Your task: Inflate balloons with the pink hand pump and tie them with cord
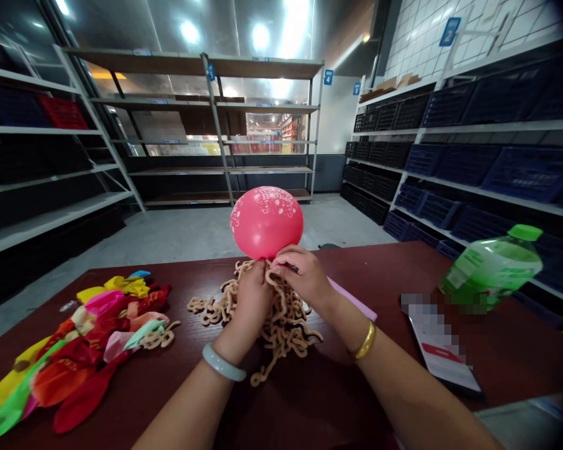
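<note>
An inflated pink balloon point(266, 223) with white printing stands upright above the table, its neck downward. My left hand point(254, 289) is closed around the neck from below. My right hand point(303, 272) meets it there, thumb and fingers pinched at the balloon's base; the neck itself is mostly hidden by the fingers. Beneath and behind both hands lies a heap of tan, curly, cord-like strands point(286, 337). One tan strand shows right by my right fingertips, but I cannot tell whether it is held.
Uninflated balloons point(75, 359) of several colours are piled at the left of the dark red table point(169, 400). To the right are a phone point(443, 350), a green-capped bottle point(495, 265) and a pink strip point(354, 300). Shelves with crates point(535, 172) stand beyond.
</note>
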Demonstrator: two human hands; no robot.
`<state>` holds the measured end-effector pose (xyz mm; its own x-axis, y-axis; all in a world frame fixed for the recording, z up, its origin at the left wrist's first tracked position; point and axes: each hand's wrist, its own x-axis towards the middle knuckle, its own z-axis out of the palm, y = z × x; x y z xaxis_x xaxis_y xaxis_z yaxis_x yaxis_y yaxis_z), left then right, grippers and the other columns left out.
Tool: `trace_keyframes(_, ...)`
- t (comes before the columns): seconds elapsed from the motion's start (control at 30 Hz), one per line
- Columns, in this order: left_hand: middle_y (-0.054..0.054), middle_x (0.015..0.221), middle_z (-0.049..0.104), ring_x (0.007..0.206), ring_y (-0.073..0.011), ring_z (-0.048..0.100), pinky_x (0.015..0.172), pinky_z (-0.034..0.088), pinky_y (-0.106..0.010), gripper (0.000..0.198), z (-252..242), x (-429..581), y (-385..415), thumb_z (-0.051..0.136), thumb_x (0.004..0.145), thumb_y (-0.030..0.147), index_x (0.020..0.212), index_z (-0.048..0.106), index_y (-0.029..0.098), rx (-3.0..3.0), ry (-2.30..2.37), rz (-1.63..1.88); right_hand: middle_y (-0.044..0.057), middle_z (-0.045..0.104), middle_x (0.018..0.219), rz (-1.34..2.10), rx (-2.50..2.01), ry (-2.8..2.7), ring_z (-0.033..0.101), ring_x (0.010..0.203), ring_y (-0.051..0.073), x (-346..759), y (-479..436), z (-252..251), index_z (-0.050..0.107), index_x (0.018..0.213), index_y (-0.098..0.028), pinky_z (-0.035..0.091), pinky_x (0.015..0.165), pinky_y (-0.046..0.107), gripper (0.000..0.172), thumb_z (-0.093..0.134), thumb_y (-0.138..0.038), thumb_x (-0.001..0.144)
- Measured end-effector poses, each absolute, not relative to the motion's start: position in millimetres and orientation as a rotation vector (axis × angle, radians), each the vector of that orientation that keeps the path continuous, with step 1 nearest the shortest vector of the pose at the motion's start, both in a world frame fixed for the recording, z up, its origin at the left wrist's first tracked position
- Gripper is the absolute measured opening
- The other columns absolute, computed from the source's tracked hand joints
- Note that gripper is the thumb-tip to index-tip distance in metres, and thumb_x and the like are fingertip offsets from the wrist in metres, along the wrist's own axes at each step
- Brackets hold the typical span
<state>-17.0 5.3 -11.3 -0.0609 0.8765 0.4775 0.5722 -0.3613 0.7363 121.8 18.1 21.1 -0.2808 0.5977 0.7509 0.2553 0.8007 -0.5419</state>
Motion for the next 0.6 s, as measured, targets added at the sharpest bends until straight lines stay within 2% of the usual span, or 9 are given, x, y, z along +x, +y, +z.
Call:
trace_keyframes(0.27, -0.009, 0.074, 0.065, 0.067, -0.0204, 0.058, 0.059, 0.035, -0.028, 0.018, -10.6, -18.9, 2.9, 0.038, 0.086, 0.018, 0.081, 0.055, 0.017, 2.129, 1.86, 1.301, 0.002, 0.068, 0.084, 0.326, -0.794, -1.787, 0.061, 0.081, 0.016, 114.5, 15.1, 10.1, 0.066, 0.083, -0.02, 0.046, 0.077, 0.027, 0.007, 0.07, -0.015, 0.079)
trace_keyframes(0.5, -0.012, 0.078, 0.066, 0.07, -0.0232, 0.061, 0.061, 0.037, -0.031, 0.019, -9.4, -19.5, 3.1, 0.039, 0.087, 0.016, 0.086, 0.058, 0.015, 2.264, 2.002, 1.155, 0.001, 0.069, 0.079, 0.31, -0.937, -1.817, 0.061, 0.075, 0.016, 113.1, 15.7, 11.4, 0.064, 0.076, -0.02, 0.044, 0.071, 0.026, 0.01, 0.066, -0.011, 0.08)
trace_keyframes(0.6, -0.012, 0.076, 0.065, 0.068, -0.0224, 0.06, 0.061, 0.037, -0.031, 0.02, -9.7, -16.6, 4.2, 0.037, 0.088, 0.015, 0.084, 0.056, 0.016, 2.253, 1.956, 1.15, 0.003, 0.067, 0.079, 0.173, -1.008, -1.865, 0.06, 0.075, 0.017, 113.0, 14.8, 10.7, 0.062, 0.077, -0.019, 0.043, 0.07, 0.027, 0.008, 0.063, -0.014, 0.083)
